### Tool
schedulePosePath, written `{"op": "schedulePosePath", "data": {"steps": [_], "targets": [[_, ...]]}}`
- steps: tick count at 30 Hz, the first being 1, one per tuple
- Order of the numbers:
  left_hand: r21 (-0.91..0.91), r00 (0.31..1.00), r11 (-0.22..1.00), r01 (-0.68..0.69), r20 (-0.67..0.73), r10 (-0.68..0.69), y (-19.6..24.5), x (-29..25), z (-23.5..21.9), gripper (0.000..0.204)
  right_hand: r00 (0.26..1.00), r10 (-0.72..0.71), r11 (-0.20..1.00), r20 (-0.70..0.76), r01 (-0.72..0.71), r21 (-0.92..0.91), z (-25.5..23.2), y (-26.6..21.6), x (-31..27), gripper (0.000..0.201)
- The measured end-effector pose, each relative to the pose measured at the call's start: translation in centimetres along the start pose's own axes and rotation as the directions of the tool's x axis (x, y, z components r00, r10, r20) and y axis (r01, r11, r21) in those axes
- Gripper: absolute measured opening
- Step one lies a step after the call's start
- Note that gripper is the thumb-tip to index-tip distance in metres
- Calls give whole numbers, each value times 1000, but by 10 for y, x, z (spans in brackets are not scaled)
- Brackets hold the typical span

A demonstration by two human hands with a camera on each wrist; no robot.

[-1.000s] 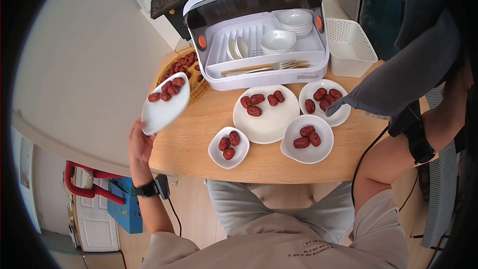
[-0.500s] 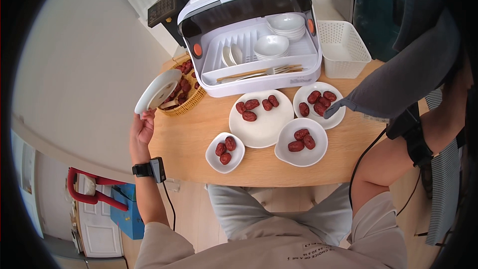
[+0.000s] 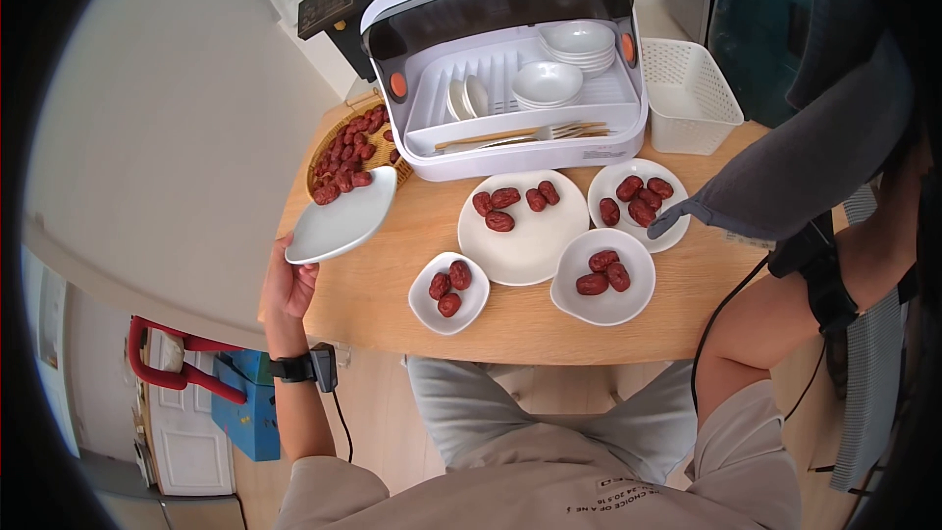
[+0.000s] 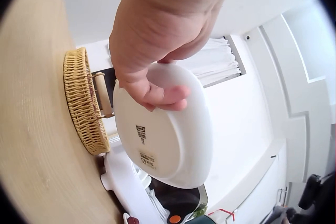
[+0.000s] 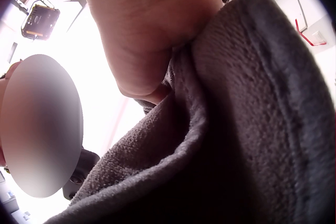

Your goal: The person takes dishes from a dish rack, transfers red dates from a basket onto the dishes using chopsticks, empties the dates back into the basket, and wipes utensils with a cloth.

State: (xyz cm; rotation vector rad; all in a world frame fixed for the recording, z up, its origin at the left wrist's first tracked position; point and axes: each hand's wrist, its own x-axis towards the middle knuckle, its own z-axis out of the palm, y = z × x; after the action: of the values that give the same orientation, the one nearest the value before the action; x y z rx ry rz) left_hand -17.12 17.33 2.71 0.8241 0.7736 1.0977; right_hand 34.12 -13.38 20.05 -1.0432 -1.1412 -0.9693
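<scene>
My left hand (image 3: pixel 290 283) holds a white plate (image 3: pixel 345 221) by its near rim, thumb and fingers pinching the edge. The plate's face shows bare, and its far edge overlaps the wicker basket (image 3: pixel 400 169) of red dates (image 3: pixel 345 149) in the head view. Printed marks show on the plate's underside in the left wrist view. My right hand (image 5: pixel 152 40) grips a grey cloth (image 3: pixel 805 162), raised at the right; its fingers are mostly hidden in the folds. The cloth's hanging corner overlaps a small plate (image 3: pixel 610 177) with several dates.
A large plate (image 3: pixel 510 260), a square bowl (image 3: pixel 430 316) and a lipped bowl (image 3: pixel 599 309), all holding dates, stand mid-table. Behind them is an open dish box (image 3: pixel 525 165) with bowls and cutlery. A white perforated basket (image 3: pixel 692 123) stands at its right. The table's front edge (image 3: pixel 471 358) is near my lap.
The plate was carried with several dates on it, then tipped over the wicker basket, its underside showing. Now it is back nearly level and bare. The right hand stays up with the cloth.
</scene>
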Motion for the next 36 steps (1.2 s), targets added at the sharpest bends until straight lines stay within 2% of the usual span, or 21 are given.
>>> {"op": "schedulePosePath", "data": {"steps": [2, 5, 7, 8, 9, 11, 12, 13, 14, 16, 17, 19, 20, 22, 23, 25, 26, 29, 32, 34, 36], "targets": [[31, 1000, 999, -18, 17, 17, 0, 1, -1, 18, 999, 33, 999, 25, -33, 8, 4, -5, 1, 57], [-55, 999, 998, -39, -18, 38, 4, 23, -9, 19, 991, 98, 994, -87, -102, -49, 9, -2, 1, 57], [-292, 994, 953, 86, 94, -62, 15, 43, -16, 31, 995, -40, 998, -87, 44, 39, 6, 18, 3, 57], [-405, 985, 899, 168, 101, -139, 19, 49, -18, 47, 995, -42, 998, -88, 46, 41, 5, 16, 3, 57], [-406, 986, 899, 165, 101, -135, 22, 55, -21, 47, 997, -38, 999, -66, 40, 34, 4, 11, 2, 55], [-548, 964, 796, 257, 197, -176, 26, 67, -23, 60, 998, -36, 999, -45, 37, 21, 4, 0, 2, 53], [-587, 963, 764, 267, 202, -181, 28, 68, -21, 63, 991, 105, 994, -77, -106, -10, 8, -9, 1, 50], [-586, 961, 764, 272, 207, -184, 29, 71, -23, 63, 963, 243, 968, -112, -249, -36, 11, -16, 1, 48], [-597, 959, 753, 276, 220, -178, 31, 72, -23, 65, 964, 242, 968, -114, -248, -40, 14, -19, 3, 48], [-626, 961, 730, 274, 216, -175, 31, 70, -25, 67, 950, 264, 949, -170, -224, 223, 21, -20, 6, 44], [-625, 961, 731, 274, 216, -175, 32, 68, -25, 67, 949, 265, 949, -171, -225, 223, 19, -4, 6, 44], [-629, 947, 711, 316, 256, -195, 33, 65, -25, 66, 997, -80, 949, -7, 78, 306, 8, 39, 5, 43], [-627, 946, 711, 317, 256, -197, 34, 65, -25, 66, 997, -78, 950, -6, 76, 304, 9, 27, 3, 43], [-635, 925, 675, 375, 305, -227, 37, 65, -24, 64, 964, 247, 967, -97, -240, 82, 13, -8, 0, 42], [-636, 926, 676, 373, 302, -226, 38, 66, -22, 64, 964, 249, 967, -97, -241, 85, 8, -1, 0, 42], [-618, 942, 711, 336, 238, -238, 43, 72, -16, 60, 991, 118, 986, 70, -125, 107, -4, 18, 0, 43], [-621, 944, 712, 329, 236, -231, 45, 79, -15, 60, 991, 114, 986, 69, -122, 114, 2, 13, 0, 43], [-561, 946, 762, 324, 172, -276, 46, 99, -17, 59, 985, 152, 972, -86, -133, 195, 16, 0, 1, 46], [-416, 968, 887, 203, -50, -245, 45, 108, -5, 60, 991, 85, 995, -103, -79, 62, 11, 8, 2, 47], [-469, 959, 847, 251, 0, -284, 45, 114, -7, 58, 999, -5, 987, -38, 11, 161, 5, 25, 1, 47], [-520, 946, 801, 298, 44, -323, 45, 110, -4, 56, 999, -9, 981, -31, 15, 194, 7, 24, 2, 47]]}}
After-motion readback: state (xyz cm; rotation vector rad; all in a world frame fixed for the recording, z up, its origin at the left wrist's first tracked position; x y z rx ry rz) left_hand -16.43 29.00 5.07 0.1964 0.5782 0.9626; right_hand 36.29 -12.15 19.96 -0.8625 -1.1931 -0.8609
